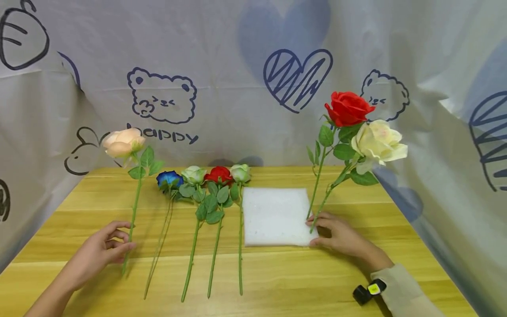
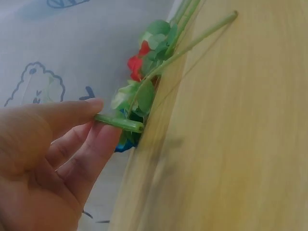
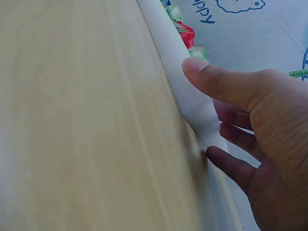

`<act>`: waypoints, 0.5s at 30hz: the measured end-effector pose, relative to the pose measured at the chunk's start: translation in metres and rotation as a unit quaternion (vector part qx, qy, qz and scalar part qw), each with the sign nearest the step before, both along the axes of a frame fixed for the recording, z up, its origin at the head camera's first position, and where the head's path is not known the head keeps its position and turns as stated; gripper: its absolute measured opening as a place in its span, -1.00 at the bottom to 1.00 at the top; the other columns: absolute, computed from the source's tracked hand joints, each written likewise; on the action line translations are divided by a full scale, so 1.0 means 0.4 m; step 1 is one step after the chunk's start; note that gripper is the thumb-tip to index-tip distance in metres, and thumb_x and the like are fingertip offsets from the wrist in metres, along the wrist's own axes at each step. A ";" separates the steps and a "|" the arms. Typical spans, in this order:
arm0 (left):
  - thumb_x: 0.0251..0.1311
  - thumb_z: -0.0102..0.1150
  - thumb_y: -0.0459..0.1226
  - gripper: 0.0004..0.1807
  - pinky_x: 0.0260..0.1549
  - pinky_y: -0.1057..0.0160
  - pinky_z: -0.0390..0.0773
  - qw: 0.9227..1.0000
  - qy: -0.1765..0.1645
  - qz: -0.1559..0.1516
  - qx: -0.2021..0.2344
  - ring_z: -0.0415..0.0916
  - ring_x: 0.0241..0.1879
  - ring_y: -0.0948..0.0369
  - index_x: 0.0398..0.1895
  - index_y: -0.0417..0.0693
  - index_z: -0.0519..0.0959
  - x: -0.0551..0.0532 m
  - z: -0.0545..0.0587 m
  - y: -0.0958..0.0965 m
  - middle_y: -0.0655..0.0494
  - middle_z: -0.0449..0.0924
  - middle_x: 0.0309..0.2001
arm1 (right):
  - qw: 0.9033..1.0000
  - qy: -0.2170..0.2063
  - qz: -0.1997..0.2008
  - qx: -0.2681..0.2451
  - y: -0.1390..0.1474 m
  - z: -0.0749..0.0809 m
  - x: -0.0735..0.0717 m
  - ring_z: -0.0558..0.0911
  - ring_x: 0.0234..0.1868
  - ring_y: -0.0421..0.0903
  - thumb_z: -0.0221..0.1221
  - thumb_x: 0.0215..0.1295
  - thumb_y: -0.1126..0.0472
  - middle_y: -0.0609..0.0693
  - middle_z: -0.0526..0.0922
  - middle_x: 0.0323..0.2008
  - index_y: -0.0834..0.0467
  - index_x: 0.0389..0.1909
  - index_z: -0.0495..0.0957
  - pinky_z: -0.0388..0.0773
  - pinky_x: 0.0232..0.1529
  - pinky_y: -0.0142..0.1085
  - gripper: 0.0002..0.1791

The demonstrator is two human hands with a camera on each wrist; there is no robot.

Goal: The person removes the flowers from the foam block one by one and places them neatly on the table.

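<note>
On the left, my left hand (image 1: 104,248) pinches the stem of a peach rose (image 1: 123,143) between thumb and fingertips, the bloom upright above the table. The cut end of its stem (image 2: 130,125) pokes out past the fingers in the left wrist view. My right hand (image 1: 342,235) holds the right end of a white foam block (image 1: 275,215), thumb at its near corner and fingers along its side. Rising from that end of the block are a red rose (image 1: 349,109) and a cream rose (image 1: 379,141), both leaning right.
Between the left hand and the block lie a blue rose (image 1: 169,179), a pale green rose (image 1: 194,175), another red rose (image 1: 219,175) and a second pale green rose (image 1: 240,173), stems toward me. A printed curtain (image 1: 222,105) hangs behind the wooden table (image 1: 285,281).
</note>
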State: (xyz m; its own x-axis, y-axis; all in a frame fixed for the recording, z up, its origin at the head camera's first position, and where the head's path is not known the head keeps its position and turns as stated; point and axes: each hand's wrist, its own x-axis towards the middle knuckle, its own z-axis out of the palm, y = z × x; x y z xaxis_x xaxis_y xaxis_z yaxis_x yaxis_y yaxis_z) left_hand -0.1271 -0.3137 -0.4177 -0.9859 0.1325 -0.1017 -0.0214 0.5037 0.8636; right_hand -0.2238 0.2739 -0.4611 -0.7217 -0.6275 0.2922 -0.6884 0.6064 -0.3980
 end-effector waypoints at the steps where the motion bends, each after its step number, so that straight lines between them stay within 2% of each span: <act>1: 0.33 0.22 -0.21 -0.32 -0.34 0.14 0.68 1.000 -0.005 0.000 0.002 0.58 -0.16 0.08 0.35 -0.37 0.16 0.002 -0.003 -0.003 -0.22 0.38 -0.03 | 1.000 0.000 0.000 0.000 0.000 -0.001 0.001 0.55 0.10 -0.01 0.40 0.09 -0.08 -0.09 0.58 0.06 0.11 0.02 0.66 0.50 0.11 -0.05 -0.48; 9: 0.27 0.28 -0.22 -0.31 -0.36 0.15 0.68 0.999 -0.038 -0.003 -0.006 0.60 -0.21 0.11 0.31 -0.38 0.20 0.022 -0.030 -0.022 -0.18 0.42 -0.07 | 1.000 -0.013 -0.005 -0.001 -0.003 0.002 0.006 0.53 0.13 0.01 0.40 0.10 -0.07 -0.06 0.57 0.08 0.15 0.05 0.64 0.47 0.15 -0.04 -0.45; 15: 0.25 0.30 -0.21 -0.31 -0.35 0.12 0.68 0.998 -0.058 -0.005 -0.010 0.58 -0.21 0.09 0.30 -0.36 0.21 0.024 -0.041 -0.023 -0.15 0.43 -0.09 | 1.000 -0.022 -0.006 0.003 -0.002 0.008 0.008 0.53 0.13 0.02 0.39 0.12 -0.08 -0.04 0.57 0.09 0.16 0.06 0.64 0.47 0.16 -0.03 -0.45</act>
